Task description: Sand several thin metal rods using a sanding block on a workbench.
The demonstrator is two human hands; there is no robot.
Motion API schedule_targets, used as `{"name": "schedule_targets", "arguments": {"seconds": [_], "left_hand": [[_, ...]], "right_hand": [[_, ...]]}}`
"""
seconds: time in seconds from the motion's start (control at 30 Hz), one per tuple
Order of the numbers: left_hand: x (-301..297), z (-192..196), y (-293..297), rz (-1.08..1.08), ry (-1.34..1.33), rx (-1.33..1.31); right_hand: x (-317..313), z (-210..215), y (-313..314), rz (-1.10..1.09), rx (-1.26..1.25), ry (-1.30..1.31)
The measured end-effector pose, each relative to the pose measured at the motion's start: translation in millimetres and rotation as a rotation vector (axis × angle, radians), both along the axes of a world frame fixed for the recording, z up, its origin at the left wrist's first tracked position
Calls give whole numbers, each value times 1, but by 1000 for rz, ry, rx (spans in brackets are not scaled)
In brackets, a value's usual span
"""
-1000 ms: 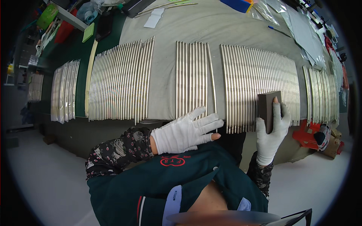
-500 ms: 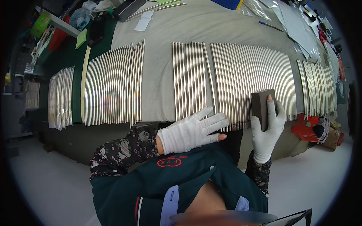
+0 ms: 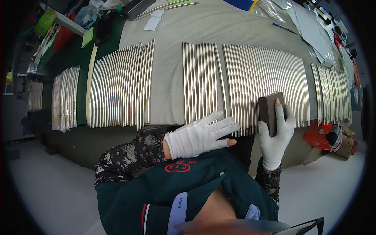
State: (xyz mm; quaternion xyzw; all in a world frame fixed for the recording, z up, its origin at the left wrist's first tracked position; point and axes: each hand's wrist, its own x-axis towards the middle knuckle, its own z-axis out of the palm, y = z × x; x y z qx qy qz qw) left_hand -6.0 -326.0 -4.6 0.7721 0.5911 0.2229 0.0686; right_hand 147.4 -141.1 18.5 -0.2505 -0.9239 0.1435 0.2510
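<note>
Thin, shiny metal rods [image 3: 270, 72] lie side by side in a wide row in front of me, pointing away from me. Left of them is a narrower group of rods [image 3: 199, 78], with one slanted rod [image 3: 221, 82] in the gap. My right hand [image 3: 277, 139], in a white glove with a bare fingertip showing, grips a dark grey-brown rectangular block [image 3: 267, 111] resting over the near part of the wide row. My left hand [image 3: 201, 135], also gloved, lies flat with fingers spread across the near rod ends; its bare thumb tip points right.
More rods [image 3: 122, 86] lie to the left beside a pale strip [image 3: 91, 82], with plastic-wrapped bundles [image 3: 65, 100] beyond. Another rod group [image 3: 332, 94] is at the right. A blue pen [image 3: 284, 28], plastic bags [image 3: 309, 29] and a white paper slip [image 3: 154, 20] lie farther back.
My right hand and the block have shifted slightly left over the rods. The left hand stays almost in place, and the whole view has shifted a little.
</note>
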Motion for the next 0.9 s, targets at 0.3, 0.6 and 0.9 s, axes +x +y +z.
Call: {"name": "schedule_targets", "arguments": {"seconds": [0.3, 0.6, 0.9], "left_hand": [[-18, 40, 3, 50, -38, -13], [-158, 22, 44, 652, 1, -31], [-159, 0, 66, 696, 62, -159]], "right_hand": [[-6, 10, -18, 99, 37, -32], [-25, 7, -64, 327, 52, -80], [-31, -7, -73, 257, 85, -124]]}}
